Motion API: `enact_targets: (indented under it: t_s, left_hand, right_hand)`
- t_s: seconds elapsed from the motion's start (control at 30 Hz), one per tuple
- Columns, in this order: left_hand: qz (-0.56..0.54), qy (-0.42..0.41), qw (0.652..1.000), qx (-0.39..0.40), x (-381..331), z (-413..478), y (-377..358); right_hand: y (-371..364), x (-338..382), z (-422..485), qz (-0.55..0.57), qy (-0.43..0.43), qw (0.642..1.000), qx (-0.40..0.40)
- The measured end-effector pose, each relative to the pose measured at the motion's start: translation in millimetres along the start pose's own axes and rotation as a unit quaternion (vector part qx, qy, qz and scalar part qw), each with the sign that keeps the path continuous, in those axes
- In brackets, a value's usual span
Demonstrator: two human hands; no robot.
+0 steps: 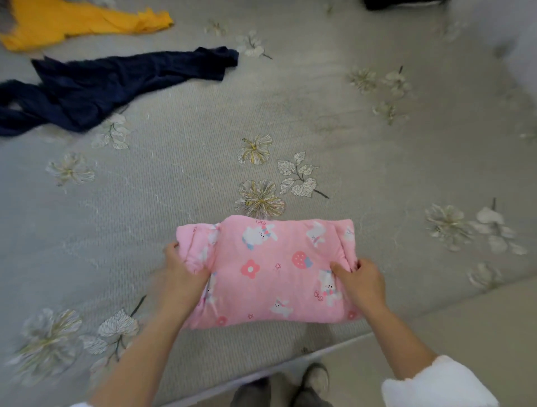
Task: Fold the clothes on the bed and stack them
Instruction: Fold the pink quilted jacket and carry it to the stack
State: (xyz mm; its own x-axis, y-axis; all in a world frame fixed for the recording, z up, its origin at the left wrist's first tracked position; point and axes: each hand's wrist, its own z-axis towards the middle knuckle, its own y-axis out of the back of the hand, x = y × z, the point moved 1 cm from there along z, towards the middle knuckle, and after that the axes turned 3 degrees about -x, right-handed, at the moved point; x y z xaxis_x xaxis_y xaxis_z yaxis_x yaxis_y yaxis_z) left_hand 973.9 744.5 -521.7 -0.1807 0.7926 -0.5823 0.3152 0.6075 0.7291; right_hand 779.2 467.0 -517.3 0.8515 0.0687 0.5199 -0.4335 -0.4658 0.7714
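A padded pink garment printed with rabbits and strawberries lies folded into a thick rectangle near the bed's front edge. My left hand grips its left side, fingers curled round the bunched fabric. My right hand holds its right side, thumb on top and fingers wrapped over the edge. A dark navy garment lies crumpled and unfolded at the far left. Behind it a yellow garment lies spread out at the top left corner.
The bed wears a grey cover with embroidered flowers. Its front edge runs diagonally at the lower right, with pale floor beyond. My slippered feet stand below. A dark object sits at the top edge.
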Motion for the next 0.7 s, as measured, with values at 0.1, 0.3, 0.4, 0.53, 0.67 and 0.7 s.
enact_targets:
  t_s: [0.1,0.3,0.4,0.53,0.67,0.7]
  left_hand:
    - [-0.01,-0.057,0.998,0.026,-41,-45,-4]
    - [-0.009,-0.198,0.978,0.06,-125,-148,-51]
    - [-0.011,-0.275,0.957,0.09,-166,-207,-95]
    - [0.025,-0.351,0.929,0.119,-218,-269,-157]
    - [0.052,-0.408,0.898,0.155,-286,-339,-223]
    - [0.055,-0.422,0.89,0.163,-302,-354,-239]
  right_hand:
    - [62,-26,-15,0.013,-0.023,0.999,-0.018]
    - [199,-104,-26,0.07,-0.048,0.993,-0.081]
    - [264,-166,-26,0.109,-0.058,0.986,-0.114]
    - [331,-241,-20,0.121,-0.078,0.978,-0.148]
    - [412,-312,-10,0.121,-0.112,0.965,-0.203]
    - [430,-328,-5,0.118,-0.121,0.962,-0.215]
